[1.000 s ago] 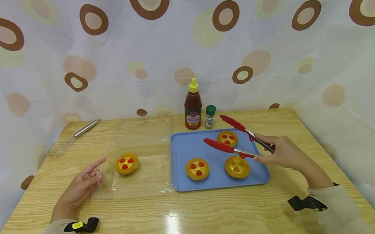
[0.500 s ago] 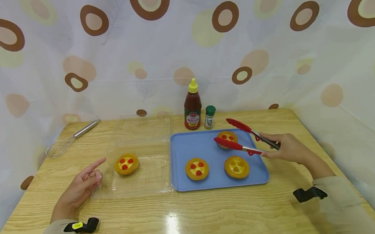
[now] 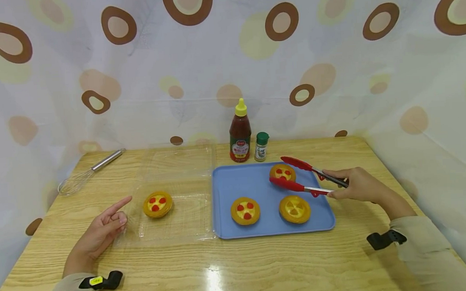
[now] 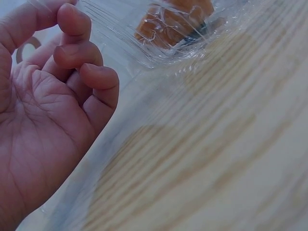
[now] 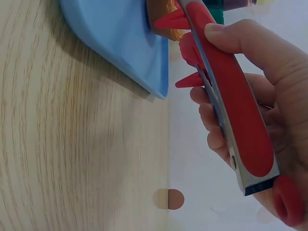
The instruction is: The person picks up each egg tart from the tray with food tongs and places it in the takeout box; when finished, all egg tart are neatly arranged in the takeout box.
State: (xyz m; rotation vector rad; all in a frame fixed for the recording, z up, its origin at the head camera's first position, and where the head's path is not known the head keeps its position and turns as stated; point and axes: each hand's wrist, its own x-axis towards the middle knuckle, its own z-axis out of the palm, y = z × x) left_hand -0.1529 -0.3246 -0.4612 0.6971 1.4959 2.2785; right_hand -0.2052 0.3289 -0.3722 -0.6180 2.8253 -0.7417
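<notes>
My right hand (image 3: 357, 186) grips red-tipped metal tongs (image 3: 288, 185) by the handles, thumb on the red grip (image 5: 236, 110) in the right wrist view. The spread tips straddle a red-dotted egg tart (image 3: 282, 171) at the back right of a blue tray (image 3: 227, 185); whether they touch it I cannot tell. Nearer the front lie another red-dotted tart (image 3: 245, 210) and a tart with yellow wedges (image 3: 295, 209). A clear plastic box (image 3: 181, 218), lid back, has one red-dotted tart (image 3: 157, 204). My left hand (image 3: 99, 234) is at its left edge, index finger extended, other fingers loosely curled, holding nothing.
Behind the tray stand a sauce bottle (image 3: 240, 136) with a yellow cap and a green-capped seasoning jar (image 3: 261, 148). A whisk (image 3: 93, 170) lies at the back left. A patterned curtain (image 3: 201, 68) hangs behind the wooden table (image 3: 176, 271).
The tongs have moved right and then lower, so their tips now straddle the back right tart. The left hand and the tarts have stayed put.
</notes>
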